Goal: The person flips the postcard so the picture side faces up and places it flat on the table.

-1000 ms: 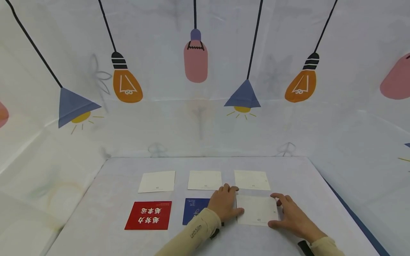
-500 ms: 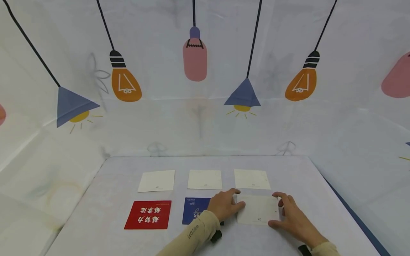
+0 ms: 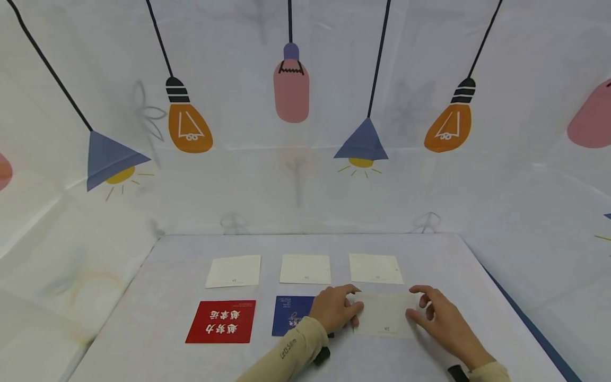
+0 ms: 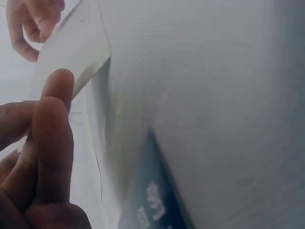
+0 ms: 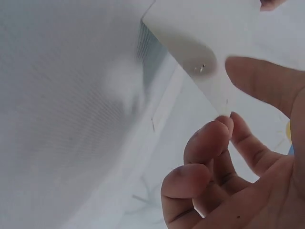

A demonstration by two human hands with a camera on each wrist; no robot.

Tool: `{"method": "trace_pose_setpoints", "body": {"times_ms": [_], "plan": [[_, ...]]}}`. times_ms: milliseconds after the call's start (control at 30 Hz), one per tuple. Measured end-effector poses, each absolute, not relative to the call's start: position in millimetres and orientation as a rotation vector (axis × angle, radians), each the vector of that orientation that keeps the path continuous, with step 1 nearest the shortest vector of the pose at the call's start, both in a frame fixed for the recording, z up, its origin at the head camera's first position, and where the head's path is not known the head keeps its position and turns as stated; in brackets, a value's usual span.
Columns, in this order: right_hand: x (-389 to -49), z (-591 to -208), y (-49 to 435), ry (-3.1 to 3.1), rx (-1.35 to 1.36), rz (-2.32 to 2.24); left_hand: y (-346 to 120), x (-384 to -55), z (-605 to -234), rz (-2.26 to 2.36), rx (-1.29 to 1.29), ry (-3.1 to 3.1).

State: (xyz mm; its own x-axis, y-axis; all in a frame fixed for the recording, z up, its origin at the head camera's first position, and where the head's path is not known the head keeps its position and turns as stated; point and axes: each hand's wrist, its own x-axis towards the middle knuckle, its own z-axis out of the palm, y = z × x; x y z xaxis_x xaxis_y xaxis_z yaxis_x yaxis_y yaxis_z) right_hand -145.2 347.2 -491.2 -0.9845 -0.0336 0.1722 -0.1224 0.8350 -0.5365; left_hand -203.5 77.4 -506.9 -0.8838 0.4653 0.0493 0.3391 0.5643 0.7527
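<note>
A cream card with a small print near its lower edge lies between the two hands in the head view. My left hand pinches its left edge between thumb and fingers. In the left wrist view, the card tilts, with a shadow beneath its near corner. At the right edge, my right hand has loosely bent, spread fingers. The right wrist view shows its fingertips close to the card's edge and its thumb apart over the card's face; any contact is unclear. A blue card sits partly behind the left hand.
Three cream cards form a back row: left, middle and right. A red card with white characters lies front left on the white table. A lamp-printed cloth hangs behind.
The left hand has gone from flat fingers beside the card to pinching its left edge. My right hand has drifted slightly right, its thumb off its earlier place at the edge.
</note>
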Motion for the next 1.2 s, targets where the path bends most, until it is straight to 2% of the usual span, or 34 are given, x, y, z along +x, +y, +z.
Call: {"method": "trace_pose_setpoints", "body": {"times_ms": [500, 1200], "plan": [[-155, -486, 355, -3.081, -0.182, 1.096, 75, -202, -505, 1.293, 0.694, 2.601], [-146, -471, 346, -3.014, -0.211, 1.227, 71, -198, -493, 1.343, 0.668, 2.611]]}}
